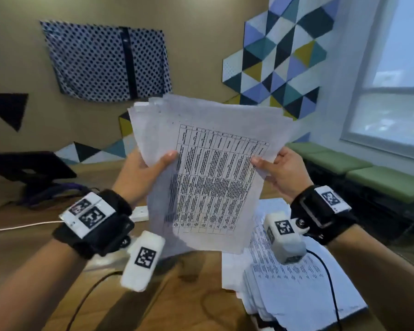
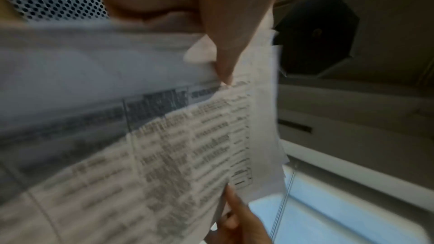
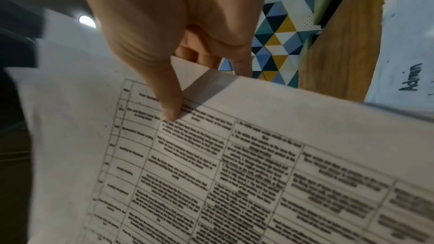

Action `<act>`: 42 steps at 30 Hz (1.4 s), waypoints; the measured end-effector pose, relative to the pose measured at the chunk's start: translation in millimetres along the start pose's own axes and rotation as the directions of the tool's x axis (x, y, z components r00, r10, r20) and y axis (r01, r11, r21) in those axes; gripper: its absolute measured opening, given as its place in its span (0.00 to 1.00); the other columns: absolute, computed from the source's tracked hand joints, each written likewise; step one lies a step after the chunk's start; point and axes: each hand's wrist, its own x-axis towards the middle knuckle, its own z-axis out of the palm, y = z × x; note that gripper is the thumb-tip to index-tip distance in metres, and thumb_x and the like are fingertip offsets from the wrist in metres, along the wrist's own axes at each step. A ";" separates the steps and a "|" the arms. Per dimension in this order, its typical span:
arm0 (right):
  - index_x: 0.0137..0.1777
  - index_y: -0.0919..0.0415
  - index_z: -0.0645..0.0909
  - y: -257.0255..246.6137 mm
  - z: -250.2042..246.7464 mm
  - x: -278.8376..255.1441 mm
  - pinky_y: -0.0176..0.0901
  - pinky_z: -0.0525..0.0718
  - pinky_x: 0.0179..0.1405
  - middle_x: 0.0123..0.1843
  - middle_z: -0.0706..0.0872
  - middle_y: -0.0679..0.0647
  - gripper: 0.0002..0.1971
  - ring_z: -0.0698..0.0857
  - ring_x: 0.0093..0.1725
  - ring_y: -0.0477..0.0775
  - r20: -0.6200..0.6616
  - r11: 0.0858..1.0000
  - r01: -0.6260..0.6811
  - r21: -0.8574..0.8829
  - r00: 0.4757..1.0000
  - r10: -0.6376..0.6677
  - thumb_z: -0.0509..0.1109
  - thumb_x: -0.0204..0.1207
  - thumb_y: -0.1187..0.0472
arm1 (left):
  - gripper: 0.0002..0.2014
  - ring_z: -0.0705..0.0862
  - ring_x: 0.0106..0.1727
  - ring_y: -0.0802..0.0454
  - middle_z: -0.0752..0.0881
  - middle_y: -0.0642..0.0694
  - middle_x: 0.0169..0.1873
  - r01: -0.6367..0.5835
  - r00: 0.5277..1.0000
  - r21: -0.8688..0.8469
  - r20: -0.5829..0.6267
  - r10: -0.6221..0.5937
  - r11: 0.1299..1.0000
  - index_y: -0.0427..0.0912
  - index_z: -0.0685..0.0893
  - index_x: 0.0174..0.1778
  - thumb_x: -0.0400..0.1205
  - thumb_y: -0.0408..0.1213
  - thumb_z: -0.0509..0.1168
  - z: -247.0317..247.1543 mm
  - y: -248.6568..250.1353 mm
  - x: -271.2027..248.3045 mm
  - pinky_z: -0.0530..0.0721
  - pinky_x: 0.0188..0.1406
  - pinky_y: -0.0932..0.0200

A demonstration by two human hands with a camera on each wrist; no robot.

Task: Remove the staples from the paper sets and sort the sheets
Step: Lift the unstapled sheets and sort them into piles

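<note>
Two hands hold one loose sheaf of sheets (image 1: 201,168) upright in the head view, above the wooden table (image 1: 58,259). The left hand (image 1: 141,173) pinches the sheaf's left edge, thumb in front; the right hand (image 1: 282,173) pinches its right edge likewise. Below the sheaf and to its right, a spread pile of printed pages (image 1: 296,283) lies on the table, likely sorted or waiting; which, I cannot tell.

In the left wrist view, the left thumb (image 2: 225,47) presses the sheaf's (image 2: 164,136) blurred front page.

In the right wrist view, the right thumb (image 3: 169,99) sits on the sheaf's printed table (image 3: 211,173), fingers curled behind the edge.

No staple or remover shows anywhere. The sheaf's fanned top edges suggest its pages are already free, with sorting left.
</note>
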 end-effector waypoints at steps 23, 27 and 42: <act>0.63 0.65 0.77 44.9 55.7 0.8 0.50 0.87 0.54 0.59 0.86 0.60 0.30 0.86 0.57 0.57 0.037 0.984 -0.085 -0.155 0.995 0.091 0.80 0.59 0.69 | 0.29 0.73 0.69 0.52 0.74 0.48 0.64 0.045 0.994 0.056 -0.105 -0.039 0.997 0.42 0.59 0.72 0.78 0.21 0.63 -27.2 -40.1 -2.4 0.72 0.68 0.56; 0.62 0.64 0.79 35.5 61.5 8.5 0.54 0.87 0.55 0.57 0.88 0.59 0.28 0.87 0.57 0.57 0.031 0.991 -0.062 -0.122 0.997 0.066 0.80 0.60 0.68 | 0.21 0.78 0.63 0.52 0.78 0.48 0.59 0.046 0.988 0.014 -0.147 -0.044 0.999 0.43 0.63 0.65 0.81 0.20 0.59 -25.5 -33.3 9.1 0.75 0.63 0.58; 0.58 0.60 0.75 30.7 69.0 21.0 0.54 0.83 0.56 0.57 0.84 0.62 0.17 0.83 0.59 0.61 -0.011 0.942 0.053 -0.333 0.998 -0.060 0.71 0.71 0.71 | 0.17 0.78 0.56 0.58 0.79 0.53 0.54 0.055 0.985 0.114 -0.171 -0.035 0.992 0.41 0.68 0.66 0.82 0.25 0.59 -12.1 -37.3 13.0 0.77 0.43 0.80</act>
